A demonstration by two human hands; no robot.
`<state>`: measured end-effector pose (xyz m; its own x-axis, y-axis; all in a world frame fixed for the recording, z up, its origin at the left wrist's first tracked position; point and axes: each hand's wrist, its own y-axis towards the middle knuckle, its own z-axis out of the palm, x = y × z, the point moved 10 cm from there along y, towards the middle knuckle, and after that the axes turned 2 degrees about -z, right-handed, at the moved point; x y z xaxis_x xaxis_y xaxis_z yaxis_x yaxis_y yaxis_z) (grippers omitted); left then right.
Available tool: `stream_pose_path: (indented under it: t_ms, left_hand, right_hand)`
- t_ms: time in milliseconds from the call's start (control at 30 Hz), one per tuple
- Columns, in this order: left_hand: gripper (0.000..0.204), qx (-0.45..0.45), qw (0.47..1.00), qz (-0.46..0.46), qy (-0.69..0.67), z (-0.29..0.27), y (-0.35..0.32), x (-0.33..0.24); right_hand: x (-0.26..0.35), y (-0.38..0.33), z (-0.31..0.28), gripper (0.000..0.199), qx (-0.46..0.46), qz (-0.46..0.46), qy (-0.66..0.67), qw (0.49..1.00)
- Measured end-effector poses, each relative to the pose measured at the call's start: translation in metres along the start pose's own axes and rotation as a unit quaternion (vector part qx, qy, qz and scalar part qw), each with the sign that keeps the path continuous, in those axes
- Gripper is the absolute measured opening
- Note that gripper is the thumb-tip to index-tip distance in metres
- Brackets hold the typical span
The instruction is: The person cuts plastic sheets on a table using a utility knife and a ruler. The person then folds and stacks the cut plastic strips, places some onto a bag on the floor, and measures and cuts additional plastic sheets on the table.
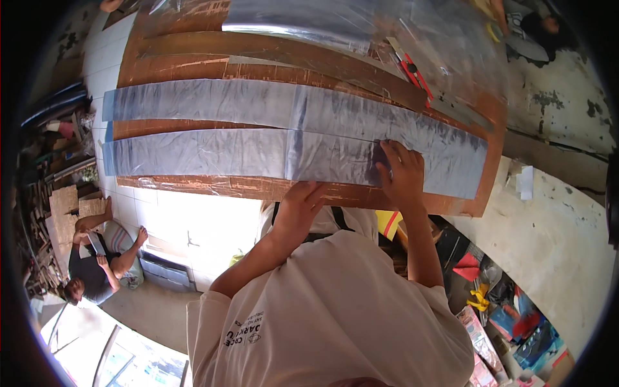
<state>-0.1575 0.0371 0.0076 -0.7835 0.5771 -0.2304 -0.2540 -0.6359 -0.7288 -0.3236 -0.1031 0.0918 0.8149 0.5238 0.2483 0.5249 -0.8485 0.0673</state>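
In a pale T-shirt, leaning over a brown table. Resting the left hand, loosely bent, at the table's near edge, and laying the right hand, with spread and crooked fingers, over a dark patch on the near strip of wrinkled, bluish film. Hard to tell from above whether grasping anything with either. Just beyond, laid lengthwise beside it across a narrow gap: the far strip, of similar film. Past that, a long brown slat, a red cutter near its right end and, farther back, a glossy grey sheet. Off to the left, near some boards, a seated person in a dark top, holding a pale flat piece.
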Motion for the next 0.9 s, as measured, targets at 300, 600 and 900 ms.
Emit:
stream_pose_path:
  t_ms: [300, 600, 900]
  left_hand:
    - [0.024, -0.136, 0.977, 0.113, -0.12, 0.008, 0.025, 0.019]
    - [0.038, -0.069, 0.962, 0.121, -0.235, 0.044, 0.06, 0.02]
    - [0.044, -0.127, 0.939, 0.244, -0.209, 0.025, 0.02, 0.004]
  right_hand:
    - [0.01, 0.08, 0.018, 0.015, 0.078, -0.09, 0.108, 0.987]
    - [0.084, 0.141, 0.047, 0.025, -0.049, -0.301, 0.177, 0.936]
    - [0.097, 0.138, 0.048, 0.026, -0.085, -0.391, 0.128, 0.907]
